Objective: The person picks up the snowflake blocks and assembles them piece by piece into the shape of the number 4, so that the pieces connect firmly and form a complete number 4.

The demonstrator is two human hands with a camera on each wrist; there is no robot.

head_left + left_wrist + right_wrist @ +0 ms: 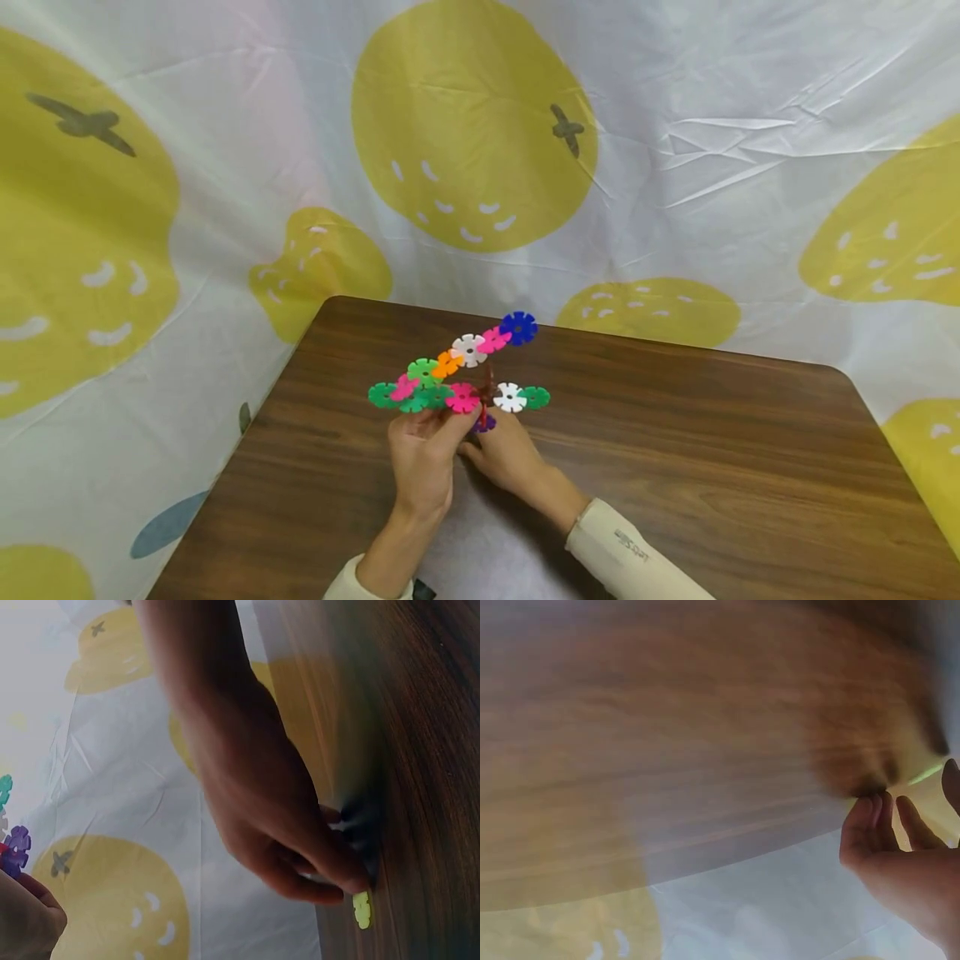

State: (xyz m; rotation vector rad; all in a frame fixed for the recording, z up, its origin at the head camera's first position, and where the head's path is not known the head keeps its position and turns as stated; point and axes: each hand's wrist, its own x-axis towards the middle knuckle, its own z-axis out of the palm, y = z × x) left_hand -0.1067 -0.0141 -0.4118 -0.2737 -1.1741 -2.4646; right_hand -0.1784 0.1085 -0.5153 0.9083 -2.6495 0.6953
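My left hand (423, 462) grips a toy built of notched plastic flower discs, its thumb by a pink disc (462, 397). A slanting row runs up from a light green disc (424, 372) through orange, white and pink to a blue disc (519, 328). To the right stick out a white disc (510, 397) and a green disc (536, 397); a purple disc (16, 851) sits low on the toy. Below it my right hand (262, 802) reaches to the tabletop, fingers and thumb apart, a fingertip at a yellow-green disc (362, 910). The toy hides part of this hand in the head view.
A brown wood-grain table (712, 433) with rounded corners lies under both hands. White cloth (697, 208) printed with yellow fruit hangs behind it and along its left side.
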